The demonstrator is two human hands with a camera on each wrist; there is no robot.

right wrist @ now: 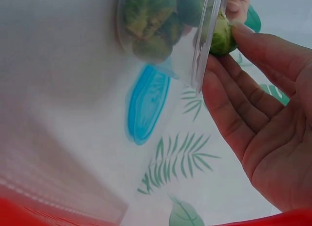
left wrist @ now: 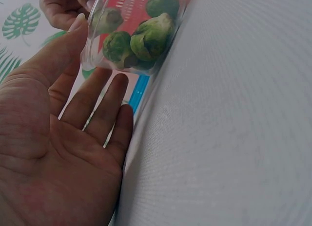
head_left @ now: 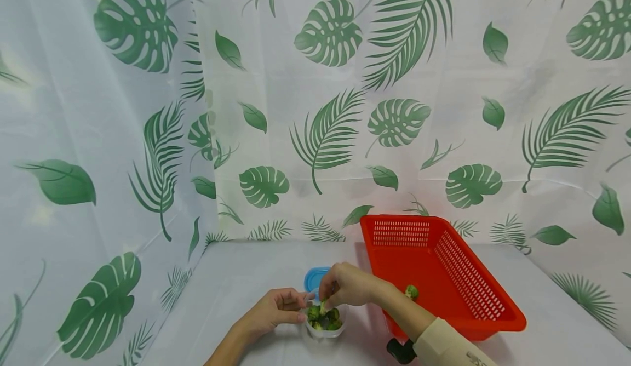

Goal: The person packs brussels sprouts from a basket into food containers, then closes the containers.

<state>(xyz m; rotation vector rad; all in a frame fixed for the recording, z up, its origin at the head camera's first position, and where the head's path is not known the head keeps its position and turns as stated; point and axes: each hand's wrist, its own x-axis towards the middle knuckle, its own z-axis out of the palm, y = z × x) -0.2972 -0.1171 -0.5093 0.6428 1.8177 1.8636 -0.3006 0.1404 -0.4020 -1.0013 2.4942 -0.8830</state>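
Observation:
A small clear plastic container [head_left: 325,332] stands on the white table with several Brussels sprouts [left wrist: 152,37] inside. My left hand [head_left: 276,312] is at its left side, thumb and forefinger holding the rim. The other left fingers [left wrist: 100,106] reach loosely beside the wall in the left wrist view. Over the container's mouth, my right hand [head_left: 351,285] pinches a Brussels sprout [right wrist: 223,37] between thumb and fingers. That sprout is at the rim, partly hidden by the hand in the head view. Just behind the container lies a blue lid [head_left: 315,276].
A large red perforated basket [head_left: 475,267] stands to the right, near the right forearm. One Brussels sprout [head_left: 411,291] is seen at its near left part, just above the forearm. A leaf-patterned curtain [head_left: 325,136] hangs behind and to the left of the table.

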